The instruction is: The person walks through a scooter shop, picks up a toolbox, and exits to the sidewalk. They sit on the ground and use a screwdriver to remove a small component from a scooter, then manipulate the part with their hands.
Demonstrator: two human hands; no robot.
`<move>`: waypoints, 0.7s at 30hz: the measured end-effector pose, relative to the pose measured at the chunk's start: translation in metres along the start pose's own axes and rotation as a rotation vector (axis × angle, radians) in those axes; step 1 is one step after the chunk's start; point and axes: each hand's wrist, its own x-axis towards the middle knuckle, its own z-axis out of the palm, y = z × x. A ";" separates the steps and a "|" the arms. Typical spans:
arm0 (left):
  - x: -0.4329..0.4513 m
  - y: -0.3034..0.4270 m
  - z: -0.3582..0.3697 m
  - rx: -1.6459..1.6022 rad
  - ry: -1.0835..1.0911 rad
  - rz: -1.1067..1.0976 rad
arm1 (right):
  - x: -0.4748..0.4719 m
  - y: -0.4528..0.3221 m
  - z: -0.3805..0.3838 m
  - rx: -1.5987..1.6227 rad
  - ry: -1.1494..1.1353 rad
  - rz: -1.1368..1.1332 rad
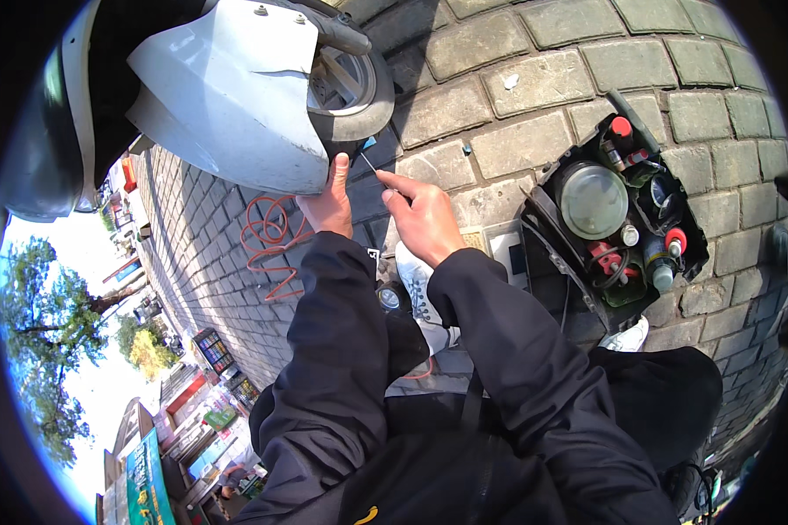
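Observation:
A scooter's front wheel [361, 111] stands under a scuffed white front fender [236, 98]. My left hand [329, 203] is at the lower end of the fender, thumb raised beside the dark tyre tread. Its fingers are hidden, so its hold cannot be told. In my right hand [427, 216] is a thin metal rod-like tool [368, 161], pinched between thumb and forefinger. The tool's tip points up towards the tyre, near a small blue patch [369, 142]; contact is unclear. Most of its handle lies inside my fist.
An open black toolbox [551, 256] at the right holds a round-lidded container [593, 200], bottles and red-capped items. A coiled orange hose [269, 226] lies on the brick paving [532, 79]. My white shoe [420, 295] is below my hands. Stalls and a person [233, 478] are at lower left.

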 end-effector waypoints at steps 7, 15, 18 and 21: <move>-0.003 -0.003 0.005 -0.037 0.052 0.030 | 0.007 0.013 0.008 0.168 -0.006 0.054; -0.004 0.001 0.003 0.028 -0.002 0.027 | 0.007 0.011 0.005 -0.186 0.098 -0.173; -0.004 0.001 0.002 0.052 0.004 0.035 | 0.012 0.007 0.004 0.063 0.058 -0.097; -0.005 0.001 0.002 0.057 0.002 0.035 | 0.010 -0.001 0.002 0.285 -0.031 0.143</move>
